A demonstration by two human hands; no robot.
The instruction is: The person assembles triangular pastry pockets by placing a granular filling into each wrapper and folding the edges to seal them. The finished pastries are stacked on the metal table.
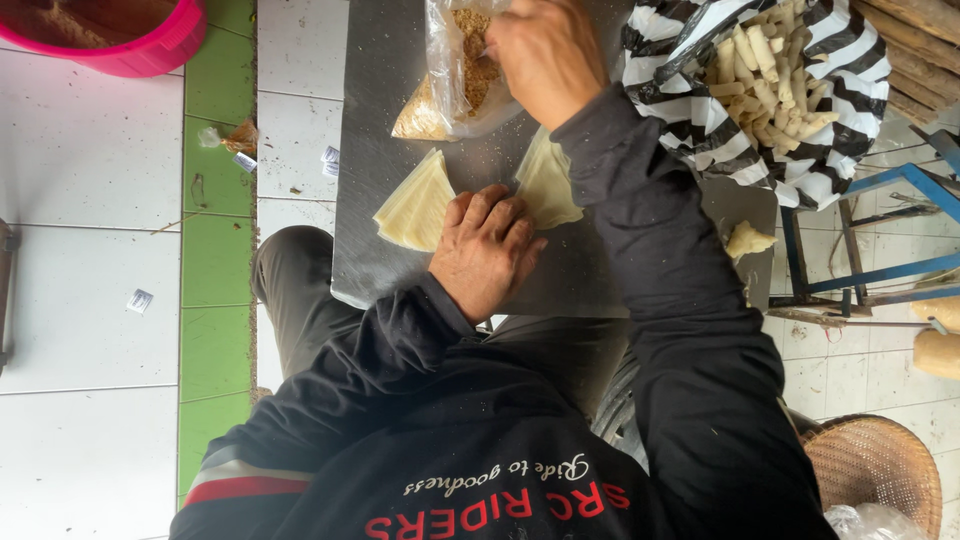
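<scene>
- The pale yellow triangular wrapper sheets (417, 203) lie flat on the grey metal tabletop (380, 80), one to the left of the left hand (487, 250) and one partly under it
- They look thin, light and soft, so I judge they tear or crease easily; it is best to take them at an edge or a corner
- The left hand rests palm down, fingers (490, 215) close together and a little bent, pressing on the sheets without gripping
- The right hand (545, 55) reaches into the clear plastic bag of brown crumbs (455, 75); its fingers are curled, but the tips are hidden, so I cannot tell if they hold crumbs
- On the right stands a striped black-and-white bag of finished rolls (770, 70), and one small roll (748, 240) lies on the table edge
- A pink basin (150, 45) is at the top left, on the tiled floor
</scene>
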